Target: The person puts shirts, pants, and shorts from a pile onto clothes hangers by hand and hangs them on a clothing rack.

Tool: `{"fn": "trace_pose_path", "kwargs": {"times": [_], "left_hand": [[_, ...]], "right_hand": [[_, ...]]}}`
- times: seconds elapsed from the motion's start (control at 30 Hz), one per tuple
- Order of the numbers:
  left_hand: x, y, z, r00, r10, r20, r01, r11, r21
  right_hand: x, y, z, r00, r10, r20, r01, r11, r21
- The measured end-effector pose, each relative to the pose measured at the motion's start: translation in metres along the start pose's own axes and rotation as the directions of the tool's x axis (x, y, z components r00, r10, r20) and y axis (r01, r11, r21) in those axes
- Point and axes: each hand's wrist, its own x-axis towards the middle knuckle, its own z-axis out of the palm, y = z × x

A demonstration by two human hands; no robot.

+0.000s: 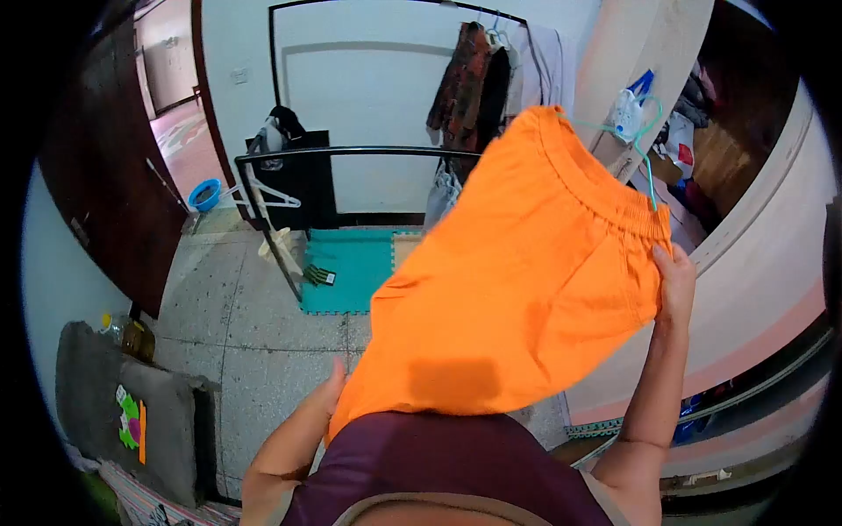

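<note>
Bright orange trousers (pixel 500 280) with an elastic waistband are held up in front of my body, filling the middle of the head view. My right hand (pixel 675 276) is closed on the waistband's right end. A light green hanger (pixel 650 162) is at the waistband, its hook upward; how far it reaches into the trousers is hidden. Low on the left, my left hand (pixel 334 386) grips the trousers' lower edge. Its thumb shows, while the cloth covers most of its fingers.
A black-framed clothes rack (pixel 351 151) stands ahead, with white hangers (pixel 276 200) on its left end. Behind it hang dark clothes (pixel 465 88). Teal foam mats (pixel 349 272) lie on the floor. To the right is an open wardrobe (pixel 745 114); a grey cushioned seat (pixel 167 421) is at left.
</note>
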Motion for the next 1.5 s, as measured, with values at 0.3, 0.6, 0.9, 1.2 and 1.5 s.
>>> {"fn": "trace_pose_path", "kwargs": {"times": [0.3, 0.6, 0.9, 1.2, 1.5], "left_hand": [[0.056, 0.024, 0.126, 0.994, -0.070, -0.085, 0.103, 0.314, 0.944], [0.090, 0.029, 0.185, 0.708, 0.589, 0.389, -0.588, 0.188, 0.787], [0.147, -0.004, 0.163, 0.202, 0.763, 0.614, -0.870, -0.148, 0.471], [0.170, -0.023, 0.200, -0.046, 0.678, 0.733, -0.842, -0.421, 0.337], [0.306, -0.027, 0.207, -0.147, 0.636, 0.758, -0.623, -0.655, 0.429]], "right_hand": [[0.007, 0.033, -0.038, 0.993, 0.023, -0.114, -0.013, 0.996, 0.086], [0.025, 0.110, -0.060, 0.991, -0.075, -0.107, 0.105, 0.946, 0.305], [0.036, 0.174, -0.080, 0.966, -0.256, -0.043, 0.246, 0.848, 0.470], [0.035, 0.191, -0.097, 0.949, -0.313, 0.028, 0.270, 0.856, 0.441], [0.083, 0.227, -0.076, 0.914, -0.393, 0.105, 0.279, 0.792, 0.543]]}}
